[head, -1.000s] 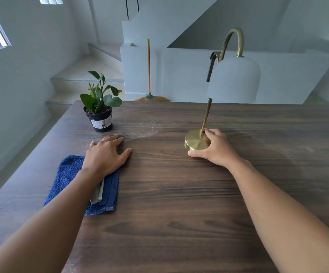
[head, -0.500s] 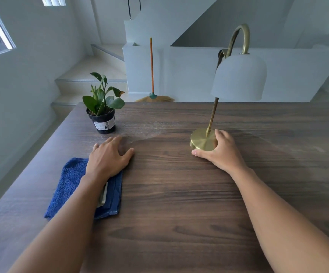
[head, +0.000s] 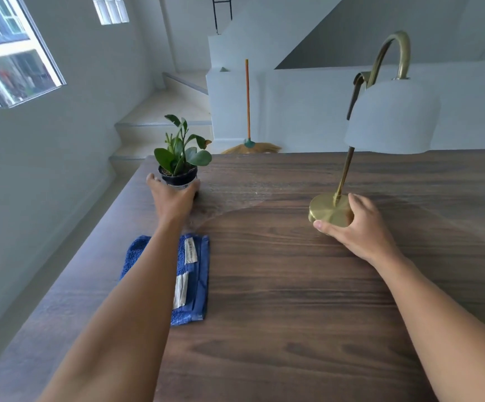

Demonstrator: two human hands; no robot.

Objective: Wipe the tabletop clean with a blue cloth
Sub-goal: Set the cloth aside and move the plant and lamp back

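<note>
The person is standing at the dark wooden surface [head: 293, 314] and is reaching out with both arms. The left hand [head: 173, 195] is closing around the small black pot of the potted plant [head: 180, 161] near the far left edge, with the thumb on one side and the fingers on the other side of the pot. The right hand [head: 357, 227] is gripping the round brass base of the table lamp [head: 392, 117], fingers curled over the rim. The blue cloth [head: 197, 274] is lying folded and flat on the surface, under the left forearm, with no hand on it; its white label is facing up.

In my judgement the person is clearing both objects aside so that the place under them can be wiped. A paler, dusty band is showing on the wood in front of the plant and the lamp, so that part is probably not yet cleaned.

Some things could go wrong here. The lamp is tall and its white shade is hanging high above the narrow stem, so a fast pull on the base could be tipping it. The pot is standing close to the edge of the surface, and a push to the left could be sending it over. Soil could also be spilling if the pot is tilted. The left forearm may be dragging the cloth.
</note>
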